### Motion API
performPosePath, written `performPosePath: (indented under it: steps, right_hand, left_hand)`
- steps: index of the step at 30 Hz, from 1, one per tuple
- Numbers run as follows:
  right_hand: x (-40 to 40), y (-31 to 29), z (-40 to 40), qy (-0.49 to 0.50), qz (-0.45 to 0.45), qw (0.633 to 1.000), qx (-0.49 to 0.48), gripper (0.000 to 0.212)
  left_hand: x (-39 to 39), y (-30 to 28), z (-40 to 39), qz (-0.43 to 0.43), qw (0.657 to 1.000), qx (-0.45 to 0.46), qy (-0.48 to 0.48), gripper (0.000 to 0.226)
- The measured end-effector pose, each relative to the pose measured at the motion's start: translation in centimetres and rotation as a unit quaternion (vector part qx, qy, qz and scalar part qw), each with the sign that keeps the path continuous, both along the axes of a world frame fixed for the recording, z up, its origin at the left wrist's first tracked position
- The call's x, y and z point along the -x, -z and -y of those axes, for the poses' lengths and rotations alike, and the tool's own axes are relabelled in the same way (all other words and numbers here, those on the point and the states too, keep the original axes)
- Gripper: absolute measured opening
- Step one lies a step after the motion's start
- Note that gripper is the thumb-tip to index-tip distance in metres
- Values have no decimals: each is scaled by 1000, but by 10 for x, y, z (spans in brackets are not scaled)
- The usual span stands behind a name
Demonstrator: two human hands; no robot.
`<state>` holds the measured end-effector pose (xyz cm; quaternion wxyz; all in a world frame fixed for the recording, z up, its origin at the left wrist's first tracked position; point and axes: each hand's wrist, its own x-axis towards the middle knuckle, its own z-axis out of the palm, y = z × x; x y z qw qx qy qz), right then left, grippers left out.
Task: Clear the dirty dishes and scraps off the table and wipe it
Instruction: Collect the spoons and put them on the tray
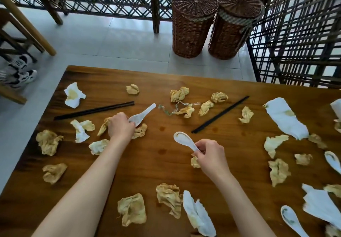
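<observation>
The person was gathering spoons first, one per hand, and I judged that the sensible order: hard ware off the table (pixel 166 162) before the soiled paper, and the wiping last. To do it well, each spoon should come up level so the greasy bowl does not drip on the wood, and both should go off together rather than be set down again among the scraps. The left hand (pixel 120 126) had its fingers curled down over the bowl end of the far spoon (pixel 143 114), which lay on the wood with its handle pointing away; whether it had left the table I could not tell. The right hand (pixel 208 155) pinched the near spoon (pixel 184 139) by its handle between thumb and bent fingers, bowl up and toward the left hand. Crumpled napkins (pixel 48 141) lay all round, yellow-stained, and two pairs of black chopsticks (pixel 94 110) sat beyond the hands. Two more spoons waited at the right edge (pixel 292 222). Two wicker baskets (pixel 193 24) stood on the floor past the table.
</observation>
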<state>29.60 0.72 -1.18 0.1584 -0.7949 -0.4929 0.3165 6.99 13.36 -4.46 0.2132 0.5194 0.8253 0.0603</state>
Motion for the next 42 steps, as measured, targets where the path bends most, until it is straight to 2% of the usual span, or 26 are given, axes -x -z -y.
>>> performPosePath:
  steps: [5, 8, 13, 18, 22, 27, 31, 34, 42]
  right_hand:
    - [-1, -5, 2, 16, 0, 1000, 0, 18]
    - [-2, -13, 6, 31, -6, 999, -6, 16]
    - [3, -36, 18, 56, -23, 997, -36, 13]
    - [7, -60, 36, 75, 3, 995, -60, 7]
    - [8, -76, 54, 91, 20, 994, -61, 5]
    - [5, -92, 77, 106, 26, 993, -50, 13]
    - [-1, -101, 93, 109, 30, 993, -46, 13]
    - [-11, -105, 102, 122, 22, 991, -49, 17]
    - [-47, -96, 127, 167, -32, 985, -38, 16]
  left_hand:
    - [-1, -8, -3, 37, 999, -7, 4, 16]
    - [0, -19, 1, 64, 997, -47, 17, 15]
    - [-8, -50, 21, 124, 982, -111, 92, 10]
    - [-30, -76, 54, 207, 959, -79, 175, 5]
    - [-42, -89, 75, 237, 945, -50, 219, 5]
    - [-54, -103, 94, 287, 919, -16, 269, 16]
    - [-67, -114, 105, 339, 894, 0, 293, 8]
    - [-79, -121, 113, 346, 884, 11, 314, 6]
    - [-118, -124, 138, 311, 894, 26, 322, 12]
